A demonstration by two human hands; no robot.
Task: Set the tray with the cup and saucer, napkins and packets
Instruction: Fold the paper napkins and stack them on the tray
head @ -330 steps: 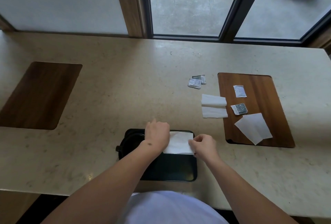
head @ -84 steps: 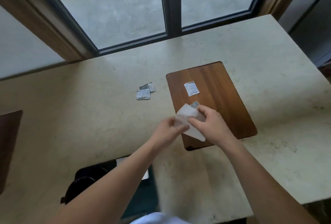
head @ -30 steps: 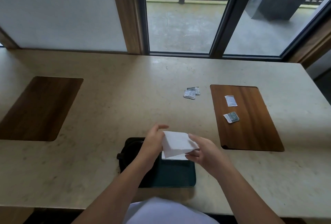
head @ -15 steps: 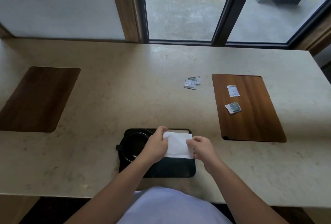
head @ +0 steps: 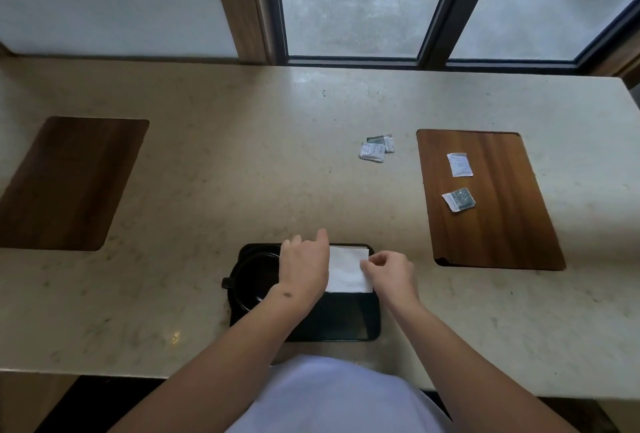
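A black tray [head: 346, 327] sits at the table's near edge. On its left half stands a black cup on a saucer [head: 251, 282], partly hidden by my left wrist. White napkins [head: 346, 271] lie flat on the tray's far right part. My left hand [head: 304, 268] rests over the napkins' left edge with its fingers spread. My right hand [head: 389, 273] pinches the napkins' right edge. Two packets [head: 375, 148] lie on the bare table, beyond the tray. A white packet [head: 459, 164] and a grey packet [head: 459, 200] lie on the right wooden board [head: 502, 225].
A second wooden board [head: 65, 183] lies at the left of the beige stone table [head: 207, 173]. A window with dark frames [head: 436, 17] runs along the table's far edge. The table's near edge is against my body.
The napkin came down from the air onto the tray's far right part. My left hand let go of it and now lies flat on it; my right hand keeps hold of the edge.
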